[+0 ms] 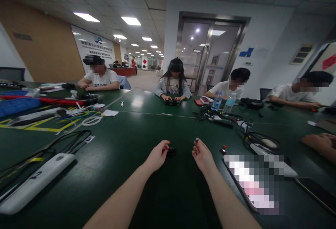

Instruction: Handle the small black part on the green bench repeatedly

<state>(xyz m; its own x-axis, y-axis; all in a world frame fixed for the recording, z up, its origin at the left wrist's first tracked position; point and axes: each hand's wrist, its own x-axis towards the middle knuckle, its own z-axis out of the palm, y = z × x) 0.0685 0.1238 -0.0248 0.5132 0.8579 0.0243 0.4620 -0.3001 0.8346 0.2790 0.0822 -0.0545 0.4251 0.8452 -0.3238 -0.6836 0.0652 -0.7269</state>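
Just above the dark green table, my left hand (157, 155) is closed, its curled fingers against a small black object (172, 151) whose kind I cannot make out. A hand's width to the right, my right hand (202, 155) pinches a tiny grey piece (196, 139) between thumb and fingertip. That piece is too small to name. To the right of this hand lies a small red-and-black item (223, 149). A tablet-like device (233, 176) with a blurred-out screen rests beside my right forearm.
White power strips (36, 183) with black cables lie at left and right. A phone (319, 192) is at the lower right. Water bottles (216, 101) stand beyond tangled cables. Blue trays (18, 106) sit far left. Several people sit around the table (126, 131); one's hand (321, 143) shows at right.
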